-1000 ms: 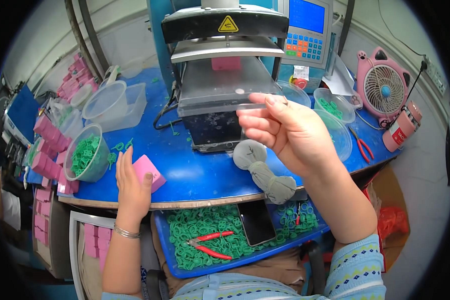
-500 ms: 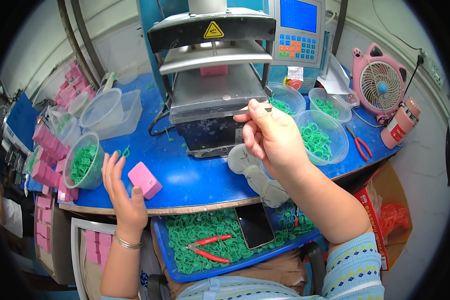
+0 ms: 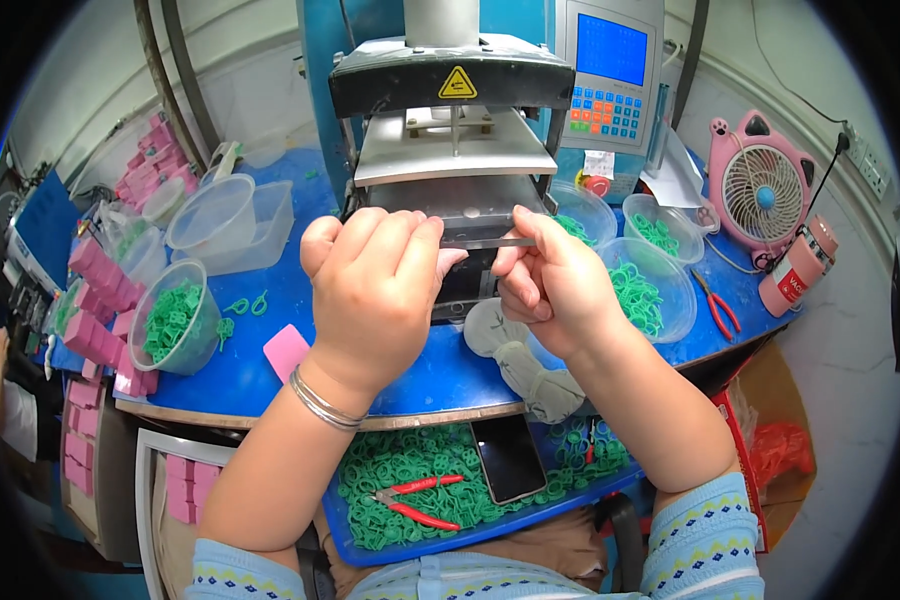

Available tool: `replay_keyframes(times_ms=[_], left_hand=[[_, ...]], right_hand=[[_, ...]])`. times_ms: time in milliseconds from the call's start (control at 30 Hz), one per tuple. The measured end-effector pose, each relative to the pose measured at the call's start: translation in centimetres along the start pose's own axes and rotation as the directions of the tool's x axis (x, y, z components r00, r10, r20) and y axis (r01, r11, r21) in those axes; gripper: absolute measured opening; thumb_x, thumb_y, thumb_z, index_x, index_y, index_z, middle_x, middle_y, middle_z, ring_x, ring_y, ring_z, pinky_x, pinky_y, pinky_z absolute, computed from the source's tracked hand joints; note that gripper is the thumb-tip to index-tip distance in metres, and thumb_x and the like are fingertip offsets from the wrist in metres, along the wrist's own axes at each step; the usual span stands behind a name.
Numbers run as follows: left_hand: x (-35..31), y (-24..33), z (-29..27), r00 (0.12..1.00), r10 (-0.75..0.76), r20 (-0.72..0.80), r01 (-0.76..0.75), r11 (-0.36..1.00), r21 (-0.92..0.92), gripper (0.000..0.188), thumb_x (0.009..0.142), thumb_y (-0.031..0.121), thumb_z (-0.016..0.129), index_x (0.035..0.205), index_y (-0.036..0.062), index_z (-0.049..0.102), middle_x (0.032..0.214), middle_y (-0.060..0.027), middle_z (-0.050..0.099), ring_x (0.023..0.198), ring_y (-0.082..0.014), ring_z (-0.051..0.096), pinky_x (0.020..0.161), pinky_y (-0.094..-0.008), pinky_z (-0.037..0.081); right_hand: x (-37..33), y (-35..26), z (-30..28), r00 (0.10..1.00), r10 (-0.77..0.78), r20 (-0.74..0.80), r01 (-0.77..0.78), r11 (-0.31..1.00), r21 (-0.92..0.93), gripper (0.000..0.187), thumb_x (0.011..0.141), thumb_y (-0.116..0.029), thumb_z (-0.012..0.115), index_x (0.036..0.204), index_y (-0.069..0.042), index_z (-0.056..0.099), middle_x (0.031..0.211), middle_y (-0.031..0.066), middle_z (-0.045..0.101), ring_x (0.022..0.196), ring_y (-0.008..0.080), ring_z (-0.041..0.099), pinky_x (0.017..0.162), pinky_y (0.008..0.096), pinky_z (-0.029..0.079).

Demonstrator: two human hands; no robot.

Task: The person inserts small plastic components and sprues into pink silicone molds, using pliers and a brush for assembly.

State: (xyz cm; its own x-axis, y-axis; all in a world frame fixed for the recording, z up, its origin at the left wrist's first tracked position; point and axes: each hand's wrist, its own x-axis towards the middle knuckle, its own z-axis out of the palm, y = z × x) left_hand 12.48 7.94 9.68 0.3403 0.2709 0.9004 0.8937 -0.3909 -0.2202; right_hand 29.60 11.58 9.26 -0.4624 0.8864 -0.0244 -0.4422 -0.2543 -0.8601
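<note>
A machine press (image 3: 452,75) stands in front of me, with its dark, flat lower plate (image 3: 500,194) beneath a raised silver platen (image 3: 455,150). My left hand (image 3: 375,295) is closed over the left part of the plate's front edge, fingers on top. At the right part of that edge, my right hand (image 3: 562,285) pinches it between thumb and fingers. Left of my left wrist lies a pink block (image 3: 286,350), partly covered by that hand. Several small green rings with stems (image 3: 227,322) lie beside a clear tub (image 3: 208,335) of more such pieces.
Further clear tubs (image 3: 675,300) of green pieces stand right of the press. Red-handled pliers (image 3: 718,303), a pink fan (image 3: 770,185) and a pink bottle (image 3: 798,268) are farther right. Over my lap, a blue tray (image 3: 370,553) holds green pieces, red-handled cutters (image 3: 420,510) and a phone (image 3: 510,458).
My left hand has moved right and up from beside the pink block and closed on the plate's front edge. My right hand stays at that edge. The view has shifted slightly.
</note>
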Motion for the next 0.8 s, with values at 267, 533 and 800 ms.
replay_keyframes(times_ms=[267, 533, 800], left_hand=[[0.0, -0.3, 1.1, 1.000, -0.004, -0.001, 0.004, 1.000, -0.007, 0.024, 0.067, 0.021, 0.071, 0.084, 0.0054, 0.065, 0.081, -0.0014, 0.063, 0.074, -0.0159, 0.055, 0.071, -0.0331, 0.031], [0.2, -0.7, 0.2, 0.988, -0.076, 0.137, 0.090, 0.990, -0.104, 0.026, 0.068, 0.017, 0.072, 0.090, 0.0049, 0.065, 0.089, -0.0050, 0.063, 0.085, -0.0202, 0.056, 0.077, -0.0352, 0.036], [-7.0, -4.1, -7.9, 0.839, -0.410, 0.358, 0.384, 0.912, 0.145, 0.076, 0.065, 0.029, 0.077, 0.125, -0.0013, 0.040, 0.120, -0.0198, 0.047, 0.114, -0.0356, 0.043, 0.097, -0.0424, 0.033]], right_hand=[[0.9, 0.1, -0.5, 1.000, 0.007, -0.013, -0.007, 1.000, 0.021, 0.043, 0.093, -0.034, 0.043, 0.064, -0.004, 0.053, 0.039, 0.0013, 0.038, 0.032, 0.0107, 0.027, 0.035, 0.0251, 0.021], [1.0, 0.2, -0.1, 0.999, -0.018, -0.038, 0.017, 1.000, -0.020, 0.041, 0.094, -0.036, 0.044, 0.067, -0.006, 0.049, 0.040, -0.0008, 0.036, 0.033, 0.0094, 0.026, 0.036, 0.0243, 0.021], [1.4, -0.1, -1.1, 0.998, 0.062, 0.018, -0.062, 0.998, -0.001, 0.043, 0.092, -0.039, 0.046, 0.063, -0.008, 0.049, 0.040, -0.0042, 0.030, 0.034, 0.0080, 0.025, 0.036, 0.0235, 0.019]])
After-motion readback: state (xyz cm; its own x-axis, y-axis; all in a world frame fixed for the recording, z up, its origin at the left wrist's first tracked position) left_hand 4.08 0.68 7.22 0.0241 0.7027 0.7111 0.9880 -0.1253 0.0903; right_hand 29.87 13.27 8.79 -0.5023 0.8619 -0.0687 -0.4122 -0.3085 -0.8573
